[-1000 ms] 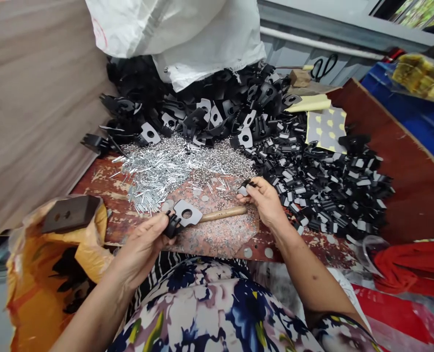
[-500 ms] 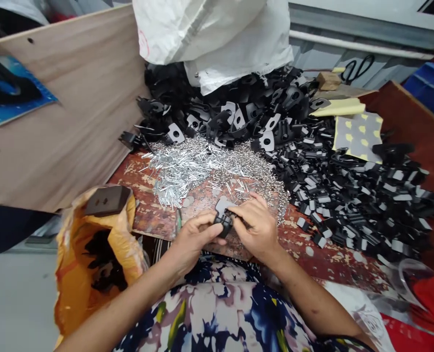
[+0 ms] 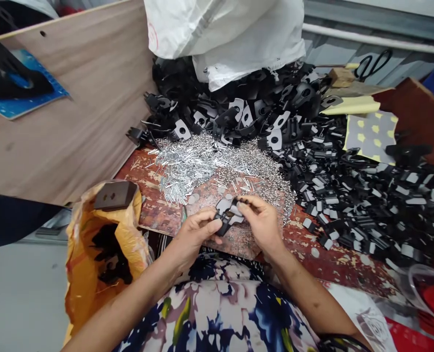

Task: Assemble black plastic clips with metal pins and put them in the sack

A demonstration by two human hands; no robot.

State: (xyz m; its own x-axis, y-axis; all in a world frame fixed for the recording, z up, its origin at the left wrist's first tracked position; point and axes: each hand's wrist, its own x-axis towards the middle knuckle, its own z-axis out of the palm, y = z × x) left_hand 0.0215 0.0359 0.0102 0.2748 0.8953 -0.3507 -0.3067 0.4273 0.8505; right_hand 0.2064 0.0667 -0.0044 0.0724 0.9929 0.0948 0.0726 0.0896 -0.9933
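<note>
My left hand is closed around the lower end of a black plastic clip, thumb on top. Grey flat faces show on the clip, which is held above the bench front. At its upper right, my right hand pinches a small dark plastic piece; whether this piece is joined to the clip I cannot tell. Just beyond both hands lies a heap of thin silver metal pins, with small metal springs heaped to its right.
Black clip halves are piled at the back under a white sack. Smaller black parts cover the right side. An orange bag holding black pieces stands at left, a brown block on its rim. A wooden board rises behind it.
The clip in my left hand now shows more grey surface and looks more spread out. My right fingers have shifted slightly up on it. The whole view has moved a little.
</note>
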